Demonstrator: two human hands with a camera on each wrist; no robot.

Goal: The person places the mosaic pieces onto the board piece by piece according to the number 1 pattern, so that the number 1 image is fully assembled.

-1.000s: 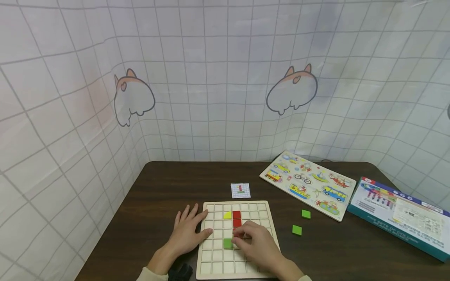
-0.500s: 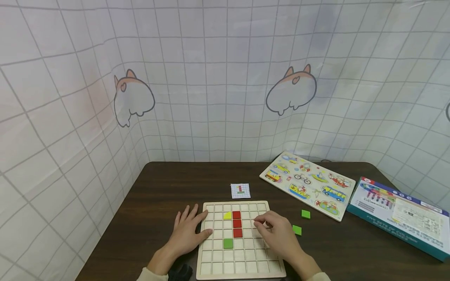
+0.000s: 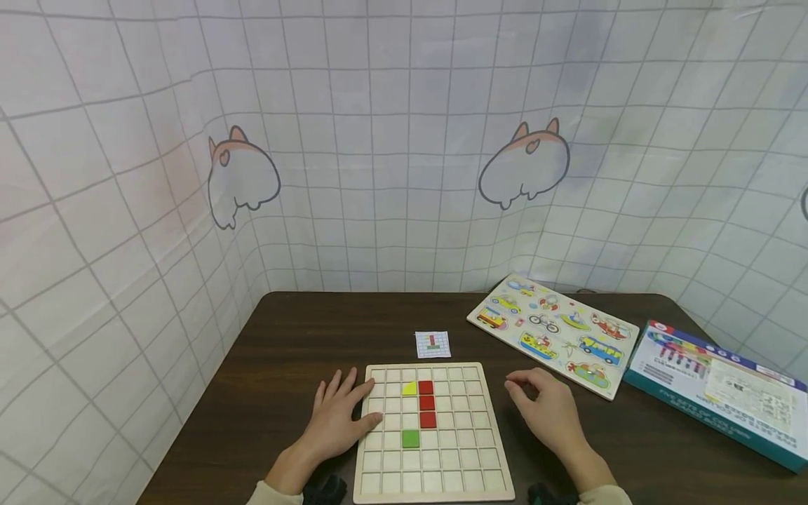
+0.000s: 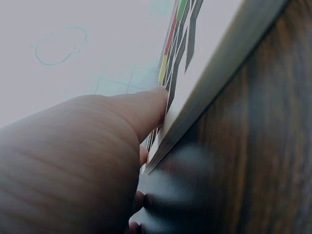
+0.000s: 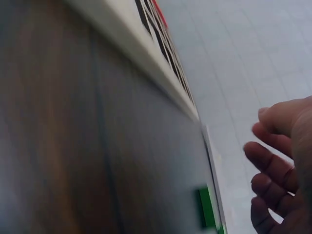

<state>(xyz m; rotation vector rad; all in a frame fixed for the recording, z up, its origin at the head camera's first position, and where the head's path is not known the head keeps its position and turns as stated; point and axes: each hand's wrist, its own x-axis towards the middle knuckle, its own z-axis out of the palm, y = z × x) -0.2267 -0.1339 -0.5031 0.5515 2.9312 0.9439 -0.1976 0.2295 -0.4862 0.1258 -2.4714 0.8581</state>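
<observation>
A pale wooden grid board lies on the dark table. Three red tiles stand in a column on it, with a yellow tile left of the top one. One green tile sits lower, left of that column. My left hand rests at the board's left edge, thumb and index finger touching it, fingers spread. To the right of the board, my right hand hovers with loosely bent fingers, holding nothing. It hides loose green tiles from the head view; the right wrist view shows them on the table.
A small printed pattern card lies behind the board. A vehicle picture puzzle is at the back right, beside a teal-sided box. White grid-patterned cloth hangs around the table.
My right hand has left the red column and moved right, off the board, over the loose green tiles. The third red tile is now uncovered. My left hand has stayed in place.
</observation>
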